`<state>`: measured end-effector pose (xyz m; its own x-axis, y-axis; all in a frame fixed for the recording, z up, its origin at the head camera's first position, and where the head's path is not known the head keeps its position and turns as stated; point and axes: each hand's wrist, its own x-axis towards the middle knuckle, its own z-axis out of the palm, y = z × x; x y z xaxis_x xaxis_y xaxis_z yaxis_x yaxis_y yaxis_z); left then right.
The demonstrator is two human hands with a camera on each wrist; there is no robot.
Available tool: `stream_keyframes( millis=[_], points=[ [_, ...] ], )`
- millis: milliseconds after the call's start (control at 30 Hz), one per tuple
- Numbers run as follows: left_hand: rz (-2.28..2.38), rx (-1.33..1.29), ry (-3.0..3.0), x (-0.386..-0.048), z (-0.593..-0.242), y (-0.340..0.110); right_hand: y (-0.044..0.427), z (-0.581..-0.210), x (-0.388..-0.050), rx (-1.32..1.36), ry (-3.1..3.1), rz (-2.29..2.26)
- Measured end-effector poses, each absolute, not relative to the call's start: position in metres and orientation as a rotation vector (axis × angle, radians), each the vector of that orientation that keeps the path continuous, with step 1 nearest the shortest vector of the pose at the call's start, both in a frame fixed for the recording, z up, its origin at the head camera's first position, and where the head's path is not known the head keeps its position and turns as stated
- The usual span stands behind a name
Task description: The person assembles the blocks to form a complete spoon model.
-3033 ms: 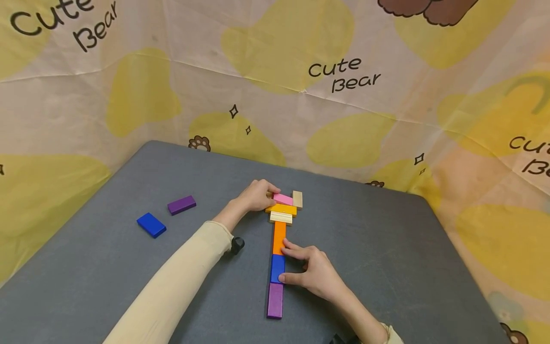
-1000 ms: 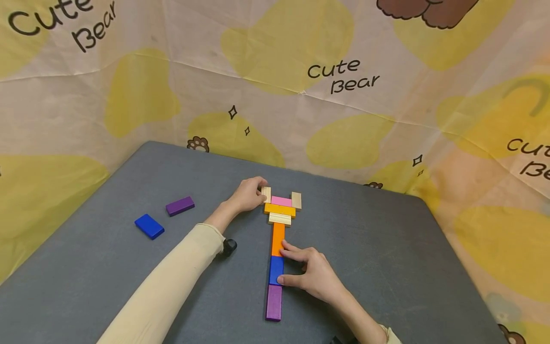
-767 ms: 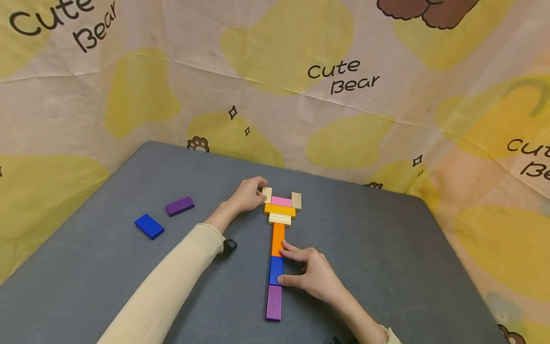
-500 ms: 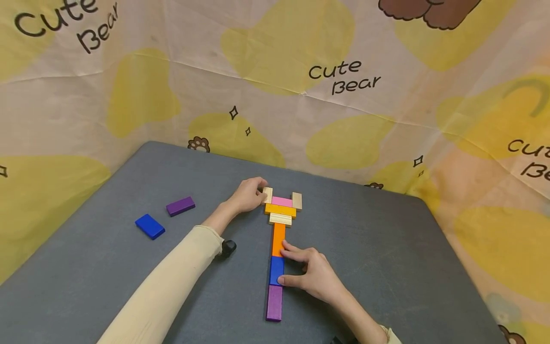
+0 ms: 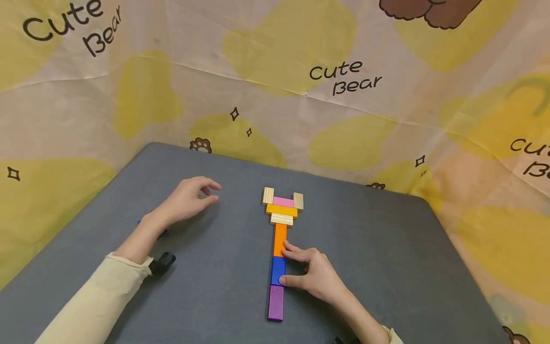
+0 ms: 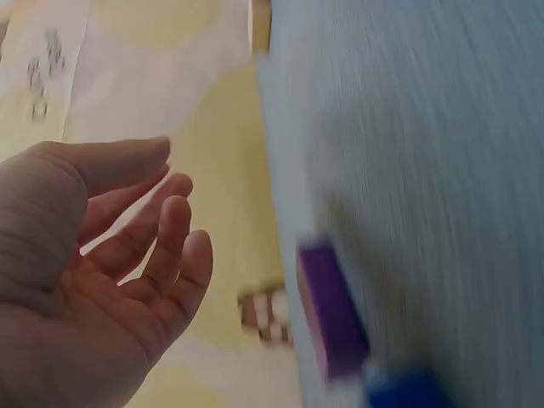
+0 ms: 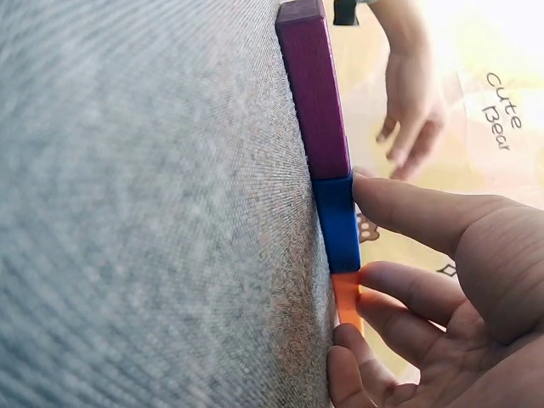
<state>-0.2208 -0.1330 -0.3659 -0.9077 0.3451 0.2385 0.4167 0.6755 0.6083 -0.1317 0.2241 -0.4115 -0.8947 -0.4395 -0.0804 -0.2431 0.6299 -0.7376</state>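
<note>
My left hand [image 5: 185, 200] hovers over the left part of the table, fingers loosely bent with nothing held. Under it in the left wrist view lie a purple block [image 6: 333, 314] and a blue block [image 6: 406, 389], blurred; the head view mostly hides them. My right hand [image 5: 315, 274] rests beside a flat row of blocks. Its thumb touches the blue block [image 5: 278, 268] and its fingertips touch the orange block [image 5: 280, 238]. Another purple block [image 5: 276, 303] ends the row nearest me. Beyond come a natural wood block [image 5: 281, 219], a yellow-orange block [image 5: 275, 209] and a pink block [image 5: 283, 202].
Natural wood blocks, one left [image 5: 268, 195] and one right [image 5: 298, 201], flank the pink block. Everything lies on a dark grey table [image 5: 378, 248]. A printed "Cute Bear" cloth [image 5: 275, 71] hangs behind its far edge.
My left hand has let go of the left natural wood block, which was slid beside the straightened pink block, and moved left above the loose blocks. The right hand has stayed put.
</note>
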Motion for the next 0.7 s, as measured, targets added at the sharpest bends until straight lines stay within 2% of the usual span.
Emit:
stream_keyframes(
  millis=[300,700],
  points=[
    [-1.094,-0.467,-2.910,-0.217,-0.366,-0.204,0.225,-0.411,-0.132,-0.543,2.595,-1.121],
    [-1.165,-0.450,-2.978,-0.223,-0.384,-0.224,0.226,-0.411,-0.133,-0.539,2.605,-1.099]
  ],
)
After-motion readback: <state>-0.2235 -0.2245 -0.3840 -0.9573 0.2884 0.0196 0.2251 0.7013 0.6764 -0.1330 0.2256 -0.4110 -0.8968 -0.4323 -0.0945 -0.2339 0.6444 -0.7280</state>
